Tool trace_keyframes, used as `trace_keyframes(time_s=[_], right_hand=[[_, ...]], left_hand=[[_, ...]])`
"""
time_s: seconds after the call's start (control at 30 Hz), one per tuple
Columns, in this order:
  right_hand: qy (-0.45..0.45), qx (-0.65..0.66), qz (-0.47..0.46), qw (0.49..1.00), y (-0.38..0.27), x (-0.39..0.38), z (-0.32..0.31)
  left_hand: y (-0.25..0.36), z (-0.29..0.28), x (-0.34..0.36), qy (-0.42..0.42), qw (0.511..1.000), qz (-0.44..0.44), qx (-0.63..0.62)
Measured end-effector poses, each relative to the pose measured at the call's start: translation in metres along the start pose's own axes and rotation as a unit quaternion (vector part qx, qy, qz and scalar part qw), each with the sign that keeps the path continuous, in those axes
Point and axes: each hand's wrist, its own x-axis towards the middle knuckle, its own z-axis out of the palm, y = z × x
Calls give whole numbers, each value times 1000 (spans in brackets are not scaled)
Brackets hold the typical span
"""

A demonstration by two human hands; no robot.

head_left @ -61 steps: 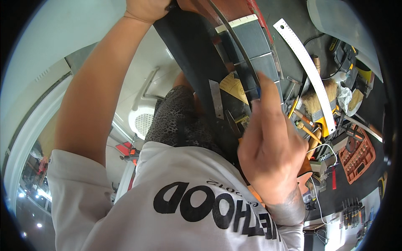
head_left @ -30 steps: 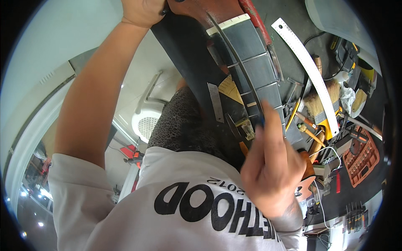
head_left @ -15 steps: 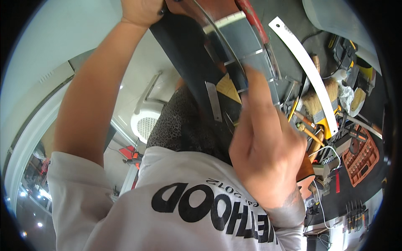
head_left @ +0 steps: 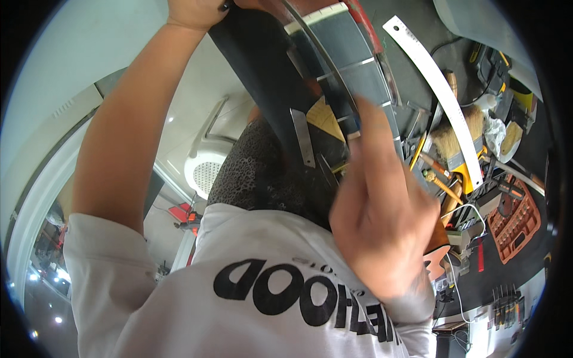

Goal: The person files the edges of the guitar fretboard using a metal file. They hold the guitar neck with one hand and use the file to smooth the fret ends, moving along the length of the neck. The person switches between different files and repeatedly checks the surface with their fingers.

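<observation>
A guitar neck with a dark fretboard (head_left: pixel 352 51) and pale nut (head_left: pixel 316 17) lies across the bench edge. Over the fretboard runs a long, thin, dark strip (head_left: pixel 327 56), its exact kind unclear. My right hand (head_left: pixel 388 221) is blurred, its forefinger stretched along the strip's near end and the other fingers curled in. At the top edge is my left hand (head_left: pixel 197 12), near the headstock end; the picture's edge cuts off most of its fingers. Beside the neck lie a short metal ruler (head_left: pixel 301 137) and a pale wooden wedge (head_left: pixel 325 119).
Right of the neck lies a long white ruler (head_left: pixel 439 89), with a wide brush (head_left: pixel 465 137) and several hand tools beyond it. An orange tool case (head_left: pixel 514 221) sits farther right. A white stool (head_left: pixel 206 173) stands on the floor at left.
The neck and bench have shifted slightly upward in view. The strip and my right hand have moved a little to the right across the fretboard.
</observation>
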Motion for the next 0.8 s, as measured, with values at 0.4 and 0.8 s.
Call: trace_keyframes(time_s=[0.4,0.8], right_hand=[[0,10,5,1000,5,-5,-5],[26,-22,7,999,3,-8,-2]], left_hand=[[4,-1,3,4,999,-23,-23],[4,3,4,6,1000,-13,-19]])
